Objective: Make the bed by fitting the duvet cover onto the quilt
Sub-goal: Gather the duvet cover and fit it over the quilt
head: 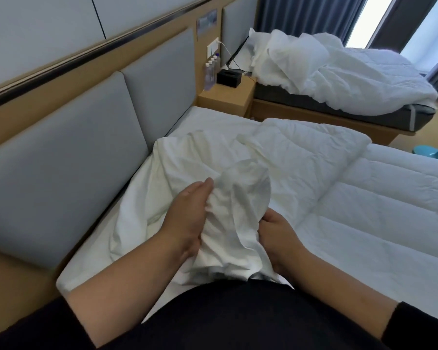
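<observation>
Both hands, left hand and right hand, grip a bunched part of the duvet cover, fingers curled in cloth; quilt lies beside on the bed; next I think find the opening.

white duvet cover, white quilted quilt, grey headboard, blk sleeves
</observation>
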Tool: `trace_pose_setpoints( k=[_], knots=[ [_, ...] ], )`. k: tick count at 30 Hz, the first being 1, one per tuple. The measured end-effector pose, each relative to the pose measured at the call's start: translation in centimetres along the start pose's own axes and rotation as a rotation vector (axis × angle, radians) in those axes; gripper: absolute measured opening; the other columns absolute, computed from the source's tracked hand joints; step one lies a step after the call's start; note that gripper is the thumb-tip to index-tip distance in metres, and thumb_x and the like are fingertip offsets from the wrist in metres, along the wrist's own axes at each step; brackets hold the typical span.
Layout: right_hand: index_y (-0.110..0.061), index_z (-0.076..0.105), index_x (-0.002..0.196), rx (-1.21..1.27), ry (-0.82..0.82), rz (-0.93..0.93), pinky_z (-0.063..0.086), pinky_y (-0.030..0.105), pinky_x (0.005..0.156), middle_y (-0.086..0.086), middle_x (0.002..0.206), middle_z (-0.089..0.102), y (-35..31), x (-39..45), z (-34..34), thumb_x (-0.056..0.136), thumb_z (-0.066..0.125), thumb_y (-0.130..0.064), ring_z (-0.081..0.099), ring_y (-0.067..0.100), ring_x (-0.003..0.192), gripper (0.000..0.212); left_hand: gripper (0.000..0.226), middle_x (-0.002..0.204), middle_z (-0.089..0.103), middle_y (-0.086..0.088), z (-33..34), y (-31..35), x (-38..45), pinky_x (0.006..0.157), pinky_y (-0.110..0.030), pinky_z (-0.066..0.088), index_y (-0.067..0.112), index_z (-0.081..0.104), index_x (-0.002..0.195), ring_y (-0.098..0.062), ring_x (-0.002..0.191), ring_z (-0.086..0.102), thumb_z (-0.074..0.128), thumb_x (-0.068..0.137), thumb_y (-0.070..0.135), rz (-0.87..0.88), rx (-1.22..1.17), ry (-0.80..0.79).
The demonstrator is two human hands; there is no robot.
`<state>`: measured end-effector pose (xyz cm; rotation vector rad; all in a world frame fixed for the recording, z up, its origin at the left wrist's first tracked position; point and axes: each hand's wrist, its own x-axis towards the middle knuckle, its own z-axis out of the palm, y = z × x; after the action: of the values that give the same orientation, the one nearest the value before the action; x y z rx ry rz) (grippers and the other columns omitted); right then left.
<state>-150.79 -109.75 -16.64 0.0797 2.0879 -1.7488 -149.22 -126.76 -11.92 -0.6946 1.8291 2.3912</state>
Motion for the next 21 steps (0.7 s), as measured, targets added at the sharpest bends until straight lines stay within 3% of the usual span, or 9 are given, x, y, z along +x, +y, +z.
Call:
trace_pose_setpoints(
  k=[3, 5, 8, 10, 12, 15, 17, 19, 21],
  knots=[
    [-0.02, 0.074, 0.077, 0.228, 0.086, 0.108, 0.056, 0.036, 0.077, 0.0, 0.075, 0.072, 0.3, 1.3, -1.2, 0.1, 0.047, -0.008, 0.068, 0.022, 0.078, 0.038, 0.04, 0.059, 0.047, 0.0, -0.7, 4.2, -1.3, 0.06, -0.034, 0.034, 0.022, 0.053, 0.059, -0.017, 0.055, 0.042, 0.063, 0.096, 0.033, 0.126, 0.142, -0.037],
    [-0.018, 0.077, 0.092, 0.303, 0.169, 0.111, 0.058, 0.044, 0.088, 0.006, 0.095, 0.077, 0.2, 2.5, -1.8, 0.103, 0.048, -0.017, 0.073, 0.026, 0.093, 0.031, 0.047, 0.055, 0.034, 0.003, -0.7, 7.0, -3.1, 0.053, -0.032, 0.024, 0.022, 0.042, 0.054, -0.014, 0.05, 0.028, 0.062, 0.096, 0.029, 0.124, 0.13, -0.138],
    [-0.012, 0.072, 0.103, 0.116, 0.231, 0.046, 0.056, 0.051, 0.096, 0.009, 0.105, 0.075, -0.5, 4.3, -2.2, 0.105, 0.046, -0.032, 0.07, 0.031, 0.104, 0.033, 0.039, 0.054, 0.031, 0.003, -0.1, 9.4, -6.7, 0.049, -0.028, 0.025, 0.022, 0.039, 0.054, -0.013, 0.047, 0.026, 0.068, 0.079, 0.033, 0.13, 0.046, -0.284],
    [-0.008, 0.068, 0.093, 0.046, 0.28, -0.007, 0.055, 0.048, 0.096, 0.013, 0.1, 0.072, -1.9, 5.5, -2.6, 0.103, 0.044, -0.03, 0.068, 0.033, 0.103, 0.034, 0.027, 0.058, 0.045, -0.003, 0.0, 8.5, -7.7, 0.056, -0.029, 0.038, 0.017, 0.051, 0.061, -0.017, 0.051, 0.044, 0.07, 0.074, 0.031, 0.051, -0.03, -0.361],
    [-0.008, 0.064, 0.087, -0.025, 0.349, -0.081, 0.051, 0.037, 0.085, 0.011, 0.096, 0.067, -3.8, 6.7, -3.6, 0.104, 0.042, -0.022, 0.064, 0.027, 0.097, 0.031, 0.022, 0.088, 0.068, -0.015, -0.3, 5.3, -6.9, 0.082, -0.037, 0.053, 0.007, 0.067, 0.088, -0.031, 0.081, 0.067, 0.069, 0.085, 0.029, -0.143, -0.118, -0.426],
    [-0.01, 0.059, 0.08, -0.102, 0.463, -0.211, 0.043, 0.033, 0.08, 0.01, 0.09, 0.062, -7.0, 7.9, -5.0, 0.102, 0.041, -0.011, 0.054, 0.021, 0.089, 0.029, 0.051, 0.122, 0.071, -0.01, -1.1, -1.3, -5.0, 0.111, -0.047, 0.044, 0.013, 0.07, 0.115, -0.028, 0.118, 0.064, 0.068, 0.085, 0.055, -0.282, 0.161, -0.462],
    [-0.008, 0.061, 0.08, -0.049, 0.427, -0.308, 0.048, 0.035, 0.078, 0.01, 0.088, 0.064, -8.1, 7.7, -4.9, 0.101, 0.041, -0.013, 0.057, 0.022, 0.084, 0.029, 0.067, 0.129, 0.067, -0.008, -1.6, -4.1, -3.5, 0.114, -0.047, 0.04, 0.017, 0.067, 0.122, -0.025, 0.125, 0.06, 0.07, 0.074, 0.064, -0.325, 0.34, -0.518],
    [-0.002, 0.066, 0.088, -0.066, 0.35, -0.411, 0.051, 0.026, 0.078, 0.013, 0.089, 0.067, -8.4, 6.3, -4.3, 0.101, 0.042, -0.017, 0.062, 0.027, 0.087, 0.03, 0.059, 0.137, 0.062, -0.014, -2.5, -5.2, -1.3, 0.114, -0.043, 0.041, 0.011, 0.061, 0.131, -0.027, 0.127, 0.058, 0.07, 0.084, 0.046, -0.471, 0.317, -0.587],
    [0.001, 0.068, 0.086, -0.166, 0.272, -0.5, 0.046, 0.013, 0.078, 0.013, 0.082, 0.068, -8.0, 4.3, -3.6, 0.094, 0.05, -0.018, 0.066, 0.029, 0.081, 0.027, 0.039, 0.13, 0.064, -0.017, -4.3, -4.6, 0.6, 0.103, -0.037, 0.05, 0.007, 0.062, 0.129, -0.028, 0.117, 0.06, 0.062, 0.094, 0.024, -0.54, 0.242, -0.629]
  ],
)
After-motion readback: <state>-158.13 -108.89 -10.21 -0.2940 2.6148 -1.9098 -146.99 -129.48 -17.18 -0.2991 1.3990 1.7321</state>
